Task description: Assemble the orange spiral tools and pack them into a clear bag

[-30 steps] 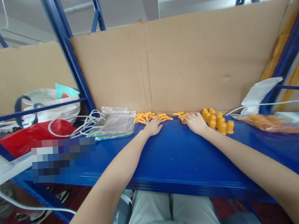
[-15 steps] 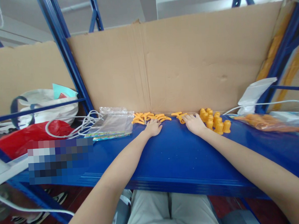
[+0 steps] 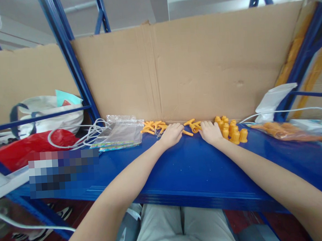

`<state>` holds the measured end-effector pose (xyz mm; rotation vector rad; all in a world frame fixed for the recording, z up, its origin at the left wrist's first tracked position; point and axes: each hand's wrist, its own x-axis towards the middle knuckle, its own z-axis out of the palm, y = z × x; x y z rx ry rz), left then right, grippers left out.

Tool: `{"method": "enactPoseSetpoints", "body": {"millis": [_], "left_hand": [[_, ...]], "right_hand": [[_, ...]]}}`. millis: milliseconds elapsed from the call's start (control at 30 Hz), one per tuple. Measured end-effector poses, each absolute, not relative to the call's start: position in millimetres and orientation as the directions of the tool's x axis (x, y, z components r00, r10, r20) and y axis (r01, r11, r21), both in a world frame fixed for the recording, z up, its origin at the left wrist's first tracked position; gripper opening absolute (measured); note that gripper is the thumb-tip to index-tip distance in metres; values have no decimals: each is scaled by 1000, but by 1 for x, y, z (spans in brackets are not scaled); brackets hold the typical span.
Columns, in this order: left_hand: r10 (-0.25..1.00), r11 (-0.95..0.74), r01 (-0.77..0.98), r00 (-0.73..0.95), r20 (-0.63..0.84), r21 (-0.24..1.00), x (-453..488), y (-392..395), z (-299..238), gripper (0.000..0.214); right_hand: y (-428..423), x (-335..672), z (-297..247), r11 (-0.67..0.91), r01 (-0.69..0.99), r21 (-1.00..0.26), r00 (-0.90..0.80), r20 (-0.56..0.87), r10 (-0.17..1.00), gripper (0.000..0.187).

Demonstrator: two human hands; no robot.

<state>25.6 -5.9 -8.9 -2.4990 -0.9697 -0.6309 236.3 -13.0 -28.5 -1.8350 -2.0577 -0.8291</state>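
My left hand point(image 3: 173, 135) lies at the back of the blue shelf, its fingers pressed together and curled over small orange plastic pieces. One orange branched piece point(image 3: 188, 133) sticks out past its fingertips; the rest is covered by the hand. My right hand point(image 3: 210, 132) rests palm down a little to the right, fingers stretched and slightly apart. Beside its fingertips lies an orange hollow cup-like piece point(image 3: 195, 129), on its side. Behind that is another branched orange piece point(image 3: 189, 122). Left of my left hand are several branched orange pieces point(image 3: 149, 127) with small metal chains point(image 3: 158, 134).
Several orange bell-shaped cups point(image 3: 234, 135) stand right of my right hand. Clear plastic bags point(image 3: 123, 133), a white cable point(image 3: 92, 133) and a red bag point(image 3: 50, 141) lie left. A bag of orange parts point(image 3: 287, 131) lies right. Cardboard point(image 3: 201, 67) backs the shelf point(image 3: 186, 173).
My left hand has moved right, toward my right hand, and its fingers have curled. Orange pieces by it have shifted right, and metal chains show more. My right hand has barely moved.
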Motion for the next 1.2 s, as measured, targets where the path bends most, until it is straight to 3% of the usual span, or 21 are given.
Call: {"method": "enactPoseSetpoints", "body": {"millis": [233,533,700,833,1033,1200], "left_hand": [[526,-748,648,711,466,-143,32,-21,-1,17],[541,-791,606,756,368,-83,37,-22,-12,23],[514,-796,589,778,360,-136,36,-15,-16,12],[535,-792,601,768,351,-107,34,-9,-18,18],[565,-795,603,775,285,-65,33,-6,-18,24],[522,-807,583,780,346,-97,34,-9,-15,23]], "right_hand": [[-13,236,-28,76,981,177,-161,535,829,25],[-1,245,-36,157,987,-36,-114,527,842,20],[18,254,-47,243,931,-274,-33,597,801,15],[30,261,-51,244,846,-475,103,593,798,18],[29,263,-48,201,811,-550,142,518,844,29],[26,262,-45,184,809,-558,174,527,832,24]]}}
